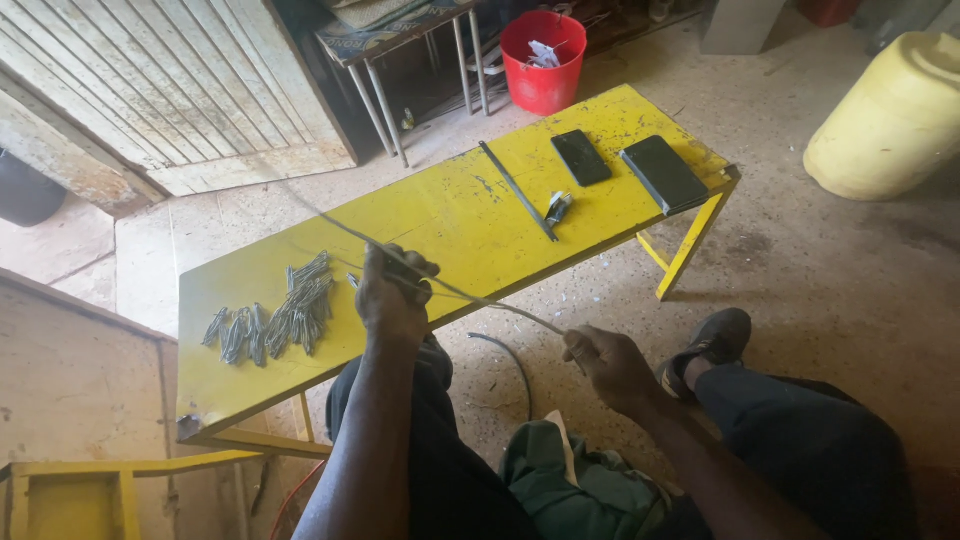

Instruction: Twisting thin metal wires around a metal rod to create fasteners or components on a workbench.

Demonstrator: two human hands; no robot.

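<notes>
Grey metal wire (470,297), thin and slightly bowed, runs on a slant above the near edge of a yellow bench (450,215), its long axis climbing from lower right to upper left. The left hand (393,290) is clenched around it over the bench's front edge; the right hand (607,362), just off the bench and nearer the person's lap, grips the lower end in a closed fist. The free length carries on past the left hand, blurred, toward the slatted wooden door (170,80).

On the bench's scuffed painted top, left of the left hand, lies a heap of short bent wire pieces (275,318). Toward its far right end lie a dark straight bar (518,190), a small pair of pliers (557,208), a black phone (581,157) and a dark flat case (663,174). Beyond the bench stand a red plastic bucket (543,60) and, to the right, a yellow plastic drum (890,120) on gritty concrete.
</notes>
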